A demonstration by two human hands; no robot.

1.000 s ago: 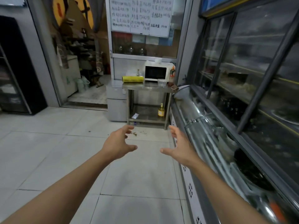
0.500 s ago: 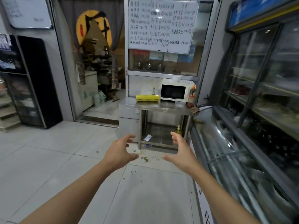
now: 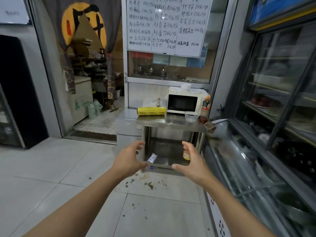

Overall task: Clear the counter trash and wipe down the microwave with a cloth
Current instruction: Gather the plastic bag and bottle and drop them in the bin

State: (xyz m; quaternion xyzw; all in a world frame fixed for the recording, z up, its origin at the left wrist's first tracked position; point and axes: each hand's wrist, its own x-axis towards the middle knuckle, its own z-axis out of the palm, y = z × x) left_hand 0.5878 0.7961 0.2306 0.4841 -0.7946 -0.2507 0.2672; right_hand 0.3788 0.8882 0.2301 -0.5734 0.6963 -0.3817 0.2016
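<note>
Microwave (image 3: 183,102) nearer now; white, dark door; both grips apart, empty.

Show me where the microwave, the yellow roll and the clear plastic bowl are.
microwave (image 3: 182,102): head view, on its dark door window.
yellow roll (image 3: 151,111): head view, middle of its side.
clear plastic bowl (image 3: 191,116): head view, on its front wall.

Microwave (image 3: 183,102) on counter (image 3: 171,123); roll (image 3: 151,111) left, container (image 3: 191,116) before.
</note>
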